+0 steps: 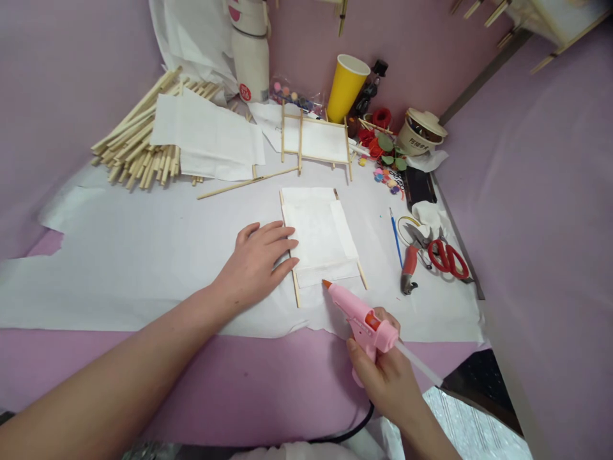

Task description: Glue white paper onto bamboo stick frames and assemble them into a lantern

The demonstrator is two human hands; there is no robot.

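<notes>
My right hand point(387, 377) is wrapped round the handle of a pink glue gun point(357, 310), with a clear glue stick point(421, 363) sticking out of its back end. The gun's orange nozzle points at the lower edge of a white paper sheet point(318, 233); whether it touches cannot be made out. Thin wooden sticks run along the paper's left and right sides, among them the left stick point(295, 291) and the right stick point(363, 276). My left hand point(261, 262) lies flat, fingers spread, its fingertips on the left stick and the paper's left edge.
Behind lie a heap of wooden sticks point(138, 150), white paper pieces point(211, 137) and a stick frame point(316, 137). A yellow cup point(345, 89) and white bottle point(251, 61) stand at the back. Pliers point(409, 265), red-handled scissors point(447, 257) and a blue brush point(396, 237) lie right.
</notes>
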